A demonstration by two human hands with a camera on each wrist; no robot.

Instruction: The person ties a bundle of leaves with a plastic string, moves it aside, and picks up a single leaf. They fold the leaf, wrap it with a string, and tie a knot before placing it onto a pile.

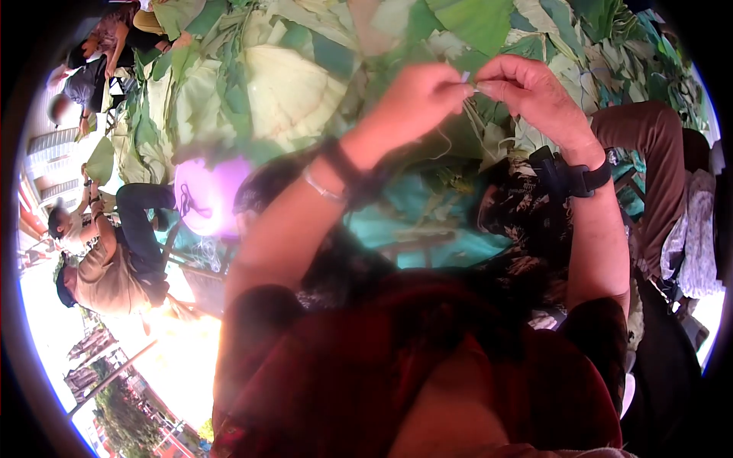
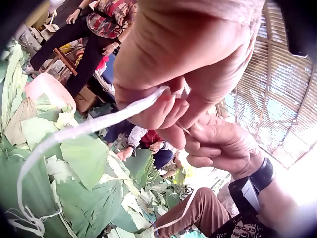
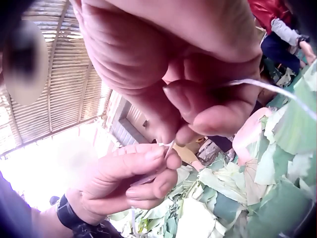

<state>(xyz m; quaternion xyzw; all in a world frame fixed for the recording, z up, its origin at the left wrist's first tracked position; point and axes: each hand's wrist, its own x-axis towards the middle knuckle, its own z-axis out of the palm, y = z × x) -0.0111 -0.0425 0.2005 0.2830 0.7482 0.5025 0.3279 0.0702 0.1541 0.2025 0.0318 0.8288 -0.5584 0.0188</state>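
A strand of white string point(image 2: 91, 126) is pinched between the thumb and fingers of my left hand point(image 1: 420, 95). Close against it, fingertip to fingertip, my right hand point(image 1: 531, 91) pinches the string as well. A short white bit of it shows between the two hands in the head view. One loose length droops in the left wrist view down to a frayed, knotted end, and another trails from my right hand point(image 3: 173, 59) in its own wrist view. Both hands are raised over a heap of large green leaves point(image 1: 298, 91), some with their pale undersides up.
A pink-purple bucket point(image 1: 200, 197) stands left of my knees. Several people sit around the leaves, one in a brown shirt point(image 1: 114, 282) at the left. Someone's brown-trousered leg point(image 1: 660, 175) is close on my right. Corrugated roofing point(image 3: 69, 74) is overhead.
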